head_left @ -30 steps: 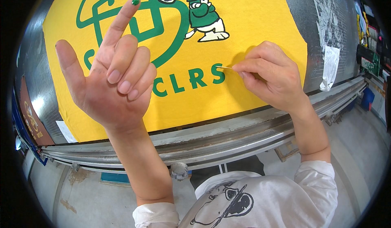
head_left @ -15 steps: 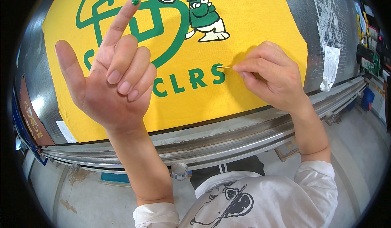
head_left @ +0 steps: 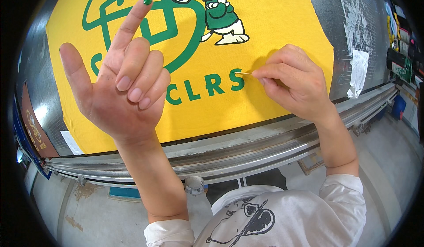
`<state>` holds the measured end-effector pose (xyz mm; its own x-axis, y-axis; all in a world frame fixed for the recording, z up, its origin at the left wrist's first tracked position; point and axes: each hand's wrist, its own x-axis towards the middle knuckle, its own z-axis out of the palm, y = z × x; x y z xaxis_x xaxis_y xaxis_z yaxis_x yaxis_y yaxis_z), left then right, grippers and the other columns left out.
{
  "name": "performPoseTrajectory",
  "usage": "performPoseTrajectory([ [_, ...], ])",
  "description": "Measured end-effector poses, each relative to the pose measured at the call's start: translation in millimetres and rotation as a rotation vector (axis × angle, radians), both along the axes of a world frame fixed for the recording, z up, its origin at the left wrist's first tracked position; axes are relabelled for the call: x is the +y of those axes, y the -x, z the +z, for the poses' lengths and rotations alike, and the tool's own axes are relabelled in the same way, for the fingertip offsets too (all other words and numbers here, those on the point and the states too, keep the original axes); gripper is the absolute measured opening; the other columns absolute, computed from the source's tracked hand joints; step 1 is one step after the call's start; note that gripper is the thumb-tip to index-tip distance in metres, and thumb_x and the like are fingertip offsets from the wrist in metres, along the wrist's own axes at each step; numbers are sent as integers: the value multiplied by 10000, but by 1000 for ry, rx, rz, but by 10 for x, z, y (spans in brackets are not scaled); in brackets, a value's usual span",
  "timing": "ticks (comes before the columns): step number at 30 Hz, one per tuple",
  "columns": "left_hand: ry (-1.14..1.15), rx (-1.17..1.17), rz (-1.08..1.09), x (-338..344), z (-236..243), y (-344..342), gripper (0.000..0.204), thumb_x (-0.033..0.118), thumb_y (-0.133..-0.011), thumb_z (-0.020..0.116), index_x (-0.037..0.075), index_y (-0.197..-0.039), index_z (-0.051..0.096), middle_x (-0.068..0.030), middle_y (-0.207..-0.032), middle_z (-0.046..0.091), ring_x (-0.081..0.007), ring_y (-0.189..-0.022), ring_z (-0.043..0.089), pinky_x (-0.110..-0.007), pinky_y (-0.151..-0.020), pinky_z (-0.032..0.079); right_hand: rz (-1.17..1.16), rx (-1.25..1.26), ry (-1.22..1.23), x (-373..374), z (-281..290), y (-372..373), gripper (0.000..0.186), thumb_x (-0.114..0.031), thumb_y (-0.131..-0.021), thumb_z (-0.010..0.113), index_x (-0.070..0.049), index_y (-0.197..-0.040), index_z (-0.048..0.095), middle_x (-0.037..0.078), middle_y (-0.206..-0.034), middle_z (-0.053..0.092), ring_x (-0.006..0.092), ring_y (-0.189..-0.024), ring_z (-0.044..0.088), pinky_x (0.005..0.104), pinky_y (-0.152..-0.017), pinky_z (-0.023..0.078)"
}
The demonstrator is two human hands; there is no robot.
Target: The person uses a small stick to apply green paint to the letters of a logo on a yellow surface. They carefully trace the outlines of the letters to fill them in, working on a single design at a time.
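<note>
A piece of yellow fabric [head_left: 282,35] with a green emblem, green lettering and a cartoon dog print lies flat under my hands. Palm up over its left part, my left hand [head_left: 128,81] holds nothing; its index finger and thumb stretch out while the other fingers curl in. A blob of wet-looking green paint [head_left: 147,0] sits on the index fingertip. My right hand [head_left: 298,81] pinches a thin pale stick [head_left: 246,73] between thumb and index finger. The stick's tip reaches the upper part of the last green letter [head_left: 237,80]; whether it touches is unclear.
The fabric lies on a dark table [head_left: 324,8] with a metal rail [head_left: 247,143] along its near edge. White tape [head_left: 358,72] sticks to the right side. A brown printed piece [head_left: 35,128] lies at the left, and a blue container [head_left: 399,105] stands beyond the rail.
</note>
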<state>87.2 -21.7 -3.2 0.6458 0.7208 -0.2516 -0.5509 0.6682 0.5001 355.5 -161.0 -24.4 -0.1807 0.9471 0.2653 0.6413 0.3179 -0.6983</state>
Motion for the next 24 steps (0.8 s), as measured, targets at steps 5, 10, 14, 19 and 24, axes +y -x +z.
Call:
performPoseTrajectory([
  [5, 1, -8, -3, 1, -5, 1, 1055, 773, -1034, 390, -94, -1619, 244, 5, -639, 499, -85, -503, 484, -225, -445, 438, 2, 5, -5, 5, 0, 0, 239, 84, -736, 781, -22, -950, 765, 68, -853, 667, 221, -761, 625, 342, -667, 481],
  [10, 1, -20, -11, 7, -12, 10, 1053, 774, -1035, 383, -89, -1623, 241, 1, -645, 503, -87, -510, 488, -228, -452, 444, 7, -6, -4, 3, 7, -3, 245, 85, -731, 780, -26, -948, 764, 67, -854, 666, 224, -766, 628, 344, -673, 482],
  [14, 5, -20, -11, 3, -16, 12, 1051, 775, -1035, 378, -84, -1625, 242, -1, -649, 505, -87, -514, 491, -230, -458, 448, 14, -7, 3, 5, 12, -7, 250, 88, -726, 779, -26, -948, 763, 69, -854, 663, 230, -769, 631, 346, -676, 482],
  [19, 1, -23, -21, 7, -3, 21, 1057, 782, -1032, 372, -83, -1625, 246, -3, -651, 506, -87, -517, 492, -228, -463, 452, 13, -12, 6, -4, 26, -10, 253, 91, -725, 777, -23, -951, 764, 70, -854, 662, 235, -771, 632, 348, -678, 483],
  [24, 1, -27, -26, 14, -20, 22, 1060, 786, -1031, 366, -82, -1627, 244, -3, -655, 507, -88, -520, 491, -230, -463, 449, 11, -13, 3, 3, 11, -9, 255, 90, -726, 775, -22, -955, 768, 69, -850, 661, 234, -772, 631, 347, -679, 481],
])
